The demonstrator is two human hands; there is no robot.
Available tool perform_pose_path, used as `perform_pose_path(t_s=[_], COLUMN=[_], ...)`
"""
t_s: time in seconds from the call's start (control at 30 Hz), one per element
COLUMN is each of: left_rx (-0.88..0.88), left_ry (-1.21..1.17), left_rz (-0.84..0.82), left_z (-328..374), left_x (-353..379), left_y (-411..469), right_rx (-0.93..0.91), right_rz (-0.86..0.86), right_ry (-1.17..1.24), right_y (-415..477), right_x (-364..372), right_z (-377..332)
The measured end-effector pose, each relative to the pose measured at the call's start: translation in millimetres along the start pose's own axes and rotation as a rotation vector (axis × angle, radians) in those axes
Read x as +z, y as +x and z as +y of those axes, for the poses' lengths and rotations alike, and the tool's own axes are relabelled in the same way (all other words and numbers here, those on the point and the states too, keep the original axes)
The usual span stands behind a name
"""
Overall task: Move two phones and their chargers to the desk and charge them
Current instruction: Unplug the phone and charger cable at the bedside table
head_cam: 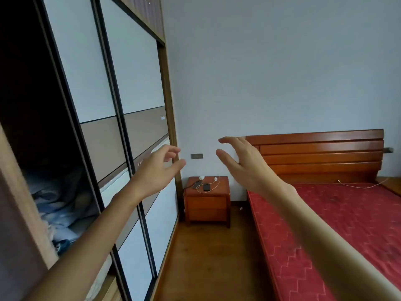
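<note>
Both hands: raised in the air, empty.
Left hand (156, 168): fingers loosely curled, gripping nothing.
Nightstand (208, 203): well beyond both hands, carrying the phones and chargers.
Phones: dark phone (206, 187) and second phone (196, 184) lie flat; probably rigid, slick and breakable, so pinch the long edges.
Chargers (201, 177): light plugs on limp white cords (217, 185); take them by the plug and gather the slack.
Right hand (243, 164): fingers spread, holding nothing.
Bed (325, 213): another thin cord (358, 186) lies on it.

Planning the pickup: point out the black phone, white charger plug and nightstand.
black phone (206, 187): head view, middle of its face.
white charger plug (201, 177): head view, its body.
nightstand (207, 203): head view, upper drawer front.
</note>
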State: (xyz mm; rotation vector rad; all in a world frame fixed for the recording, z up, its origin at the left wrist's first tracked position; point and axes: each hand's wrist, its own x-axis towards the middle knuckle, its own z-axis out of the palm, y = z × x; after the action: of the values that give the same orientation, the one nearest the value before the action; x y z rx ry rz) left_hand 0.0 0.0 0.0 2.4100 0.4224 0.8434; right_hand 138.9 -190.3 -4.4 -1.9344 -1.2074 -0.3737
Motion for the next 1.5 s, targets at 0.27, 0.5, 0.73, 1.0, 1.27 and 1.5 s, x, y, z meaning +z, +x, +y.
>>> perform_pose_path(t_s=[0.27,0.5,0.73,1.0,1.27,1.5], left_rx=[-0.012,-0.028,-0.066,-0.049,-0.027,-0.037], left_ry=[0.039,0.021,0.005,0.047,0.081,0.057], left_rz=[0.046,0.103,0.084,0.034,-0.003,-0.044], left_z=[-25,-35,-73,-150,-240,-295], left_x=[62,107,138,166,162,188], left_y=[114,199,269,363,484,573], right_rx=[-0.043,-0.081,-0.025,-0.057,-0.048,-0.017], right_rz=[-0.019,0.031,-0.003,0.021,0.037,0.038], right_ry=[-0.017,0.039,0.025,0.04,0.026,0.011], right_y=[84,160,214,303,426,503], right_x=[15,20,59,132,202,247], right_z=[95,157,218,272,311,360])
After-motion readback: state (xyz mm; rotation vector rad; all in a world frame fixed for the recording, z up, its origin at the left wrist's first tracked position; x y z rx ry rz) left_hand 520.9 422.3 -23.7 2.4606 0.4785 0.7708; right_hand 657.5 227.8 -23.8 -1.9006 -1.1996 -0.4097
